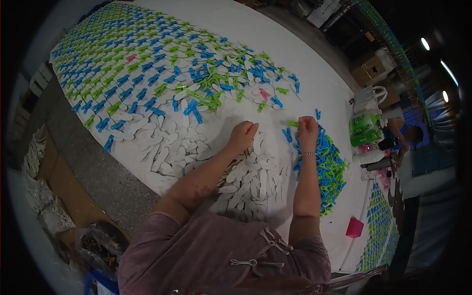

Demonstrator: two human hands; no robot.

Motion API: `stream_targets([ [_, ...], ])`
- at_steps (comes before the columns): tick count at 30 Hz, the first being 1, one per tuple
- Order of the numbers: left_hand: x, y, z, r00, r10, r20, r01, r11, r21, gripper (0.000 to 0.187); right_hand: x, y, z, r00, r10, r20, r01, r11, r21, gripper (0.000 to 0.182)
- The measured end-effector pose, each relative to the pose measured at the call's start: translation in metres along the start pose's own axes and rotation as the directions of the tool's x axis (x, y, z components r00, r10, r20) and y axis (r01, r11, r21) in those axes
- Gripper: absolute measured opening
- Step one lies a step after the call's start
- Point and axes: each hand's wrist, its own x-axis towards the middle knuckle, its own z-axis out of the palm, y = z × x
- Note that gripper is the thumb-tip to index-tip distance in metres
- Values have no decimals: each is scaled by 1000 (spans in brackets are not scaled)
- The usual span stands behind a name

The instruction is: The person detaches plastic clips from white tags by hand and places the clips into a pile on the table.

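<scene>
My left hand [242, 136] is closed in a pinch above a heap of flat white sole-shaped pieces [241, 177]. A white sole-shaped piece [256, 142] shows right at its fingertips, and the fingers partly hide it. To the right, my right hand [308, 129] pinches a green plastic clip [293, 123] whose end sticks out to the left. Just below that hand lies a dense pile of blue and green clips [330, 164]. A loose blue clip [287, 134] is close by on the white tabletop [275, 44].
Rows of white pieces with blue and green clips [128, 44] cover the far left of the table. Bottles [365, 123] and a pink box [354, 227] stand at the right. Another person [408, 135] is beyond the bottles. A cardboard box [373, 69] stands behind.
</scene>
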Motion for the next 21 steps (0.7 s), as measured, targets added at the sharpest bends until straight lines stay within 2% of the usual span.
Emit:
stream_targets([
  [1, -2, 1, 1, 1000, -2, -1, 2, 1000, -1, 35, 16, 12, -22, 982, -181, -62, 139, 899, -416, 23],
  [2, -5, 5, 3, 998, 5, 65, -3, 1000, -25, 33, 26, 18, -32, 930, -366, -44, 207, 616, -760, 32],
  [3, -6, 8, 4, 992, 15, 128, -8, 999, -50, 32, 29, 14, -29, 929, -367, -43, 207, 614, -762, 32],
  [5, -7, 15, 2, 989, 7, 149, -1, 999, -39, 31, 31, -3, -10, 874, -459, 159, 369, 415, -831, 61],
  [7, -8, 14, 2, 986, -4, 164, 8, 1000, -25, 29, 36, -10, 23, 866, -412, 284, 442, 363, -820, 80],
  [8, -7, 10, 3, 987, 20, 159, -14, 999, -42, 28, 39, -11, 39, 863, -415, 289, 448, 361, -818, 80],
  [10, -7, 8, 5, 988, 47, 145, -39, 998, -59, 28, 47, -12, 67, 824, -388, 413, 506, 176, -844, 87],
  [11, -7, 8, 5, 989, 55, 135, -46, 997, -64, 27, 53, -12, 75, 819, -393, 419, 513, 172, -841, 87],
  [13, -7, 10, 5, 991, 64, 114, -57, 996, -66, 27, 67, -6, 89, 878, -302, 370, 457, 301, -837, 81],
  [14, -8, 11, 6, 995, 53, 89, -46, 996, -81, 28, 76, -1, 94, 874, -306, 379, 466, 298, -833, 81],
  [16, -7, 14, 6, 998, 40, 57, -35, 995, -95, 30, 91, 5, 101, 923, -267, 276, 365, 389, -846, 68],
  [17, -7, 15, 6, 997, 61, 49, -57, 996, -70, 30, 95, 9, 103, 922, -266, 282, 370, 388, -844, 68],
  [19, -6, 14, 6, 996, 79, 36, -77, 996, -43, 30, 96, 6, 109, 956, -262, 133, 264, 564, -783, 55],
  [20, -6, 14, 6, 996, 83, 35, -82, 996, -45, 29, 95, 5, 112, 955, -261, 138, 267, 564, -782, 55],
  [21, -7, 14, 6, 996, 88, 35, -86, 995, -47, 29, 95, 3, 114, 975, -203, 86, 194, 604, -773, 51],
])
